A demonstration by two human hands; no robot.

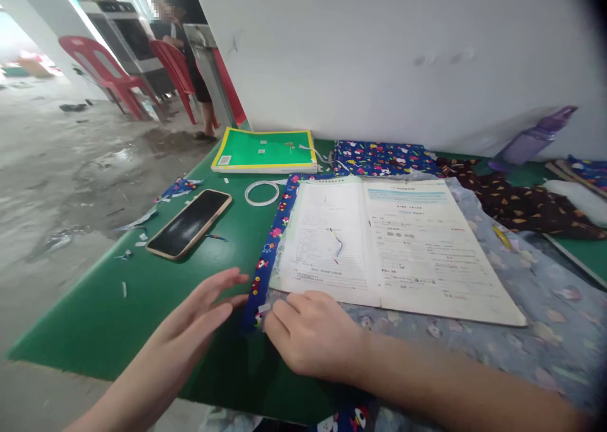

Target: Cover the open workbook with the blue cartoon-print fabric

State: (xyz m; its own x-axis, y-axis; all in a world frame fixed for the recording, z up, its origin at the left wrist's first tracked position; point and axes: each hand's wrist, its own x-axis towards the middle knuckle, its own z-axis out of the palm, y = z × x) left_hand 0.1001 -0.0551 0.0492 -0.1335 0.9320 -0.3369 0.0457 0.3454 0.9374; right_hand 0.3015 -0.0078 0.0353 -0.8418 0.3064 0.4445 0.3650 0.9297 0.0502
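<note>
An open printed book (389, 242) lies on a sheet of blue patterned fabric (272, 242), whose folded edge runs along the book's left side. My right hand (313, 334) presses down at the book's lower left corner, fingers curled on the fabric fold and a small white strip. My left hand (203, 305) lies flat and open on the green table (95, 318), fingertips touching the fabric edge. A short bit of thread rests on the left page.
A phone (190, 222) lies face up left of the book, a tape roll (262, 193) behind it, a green-and-yellow book (265, 150) further back. More fabrics and a purple bottle (533, 141) sit at right. Scraps litter the table's left edge. A person stands by red chairs (111, 74).
</note>
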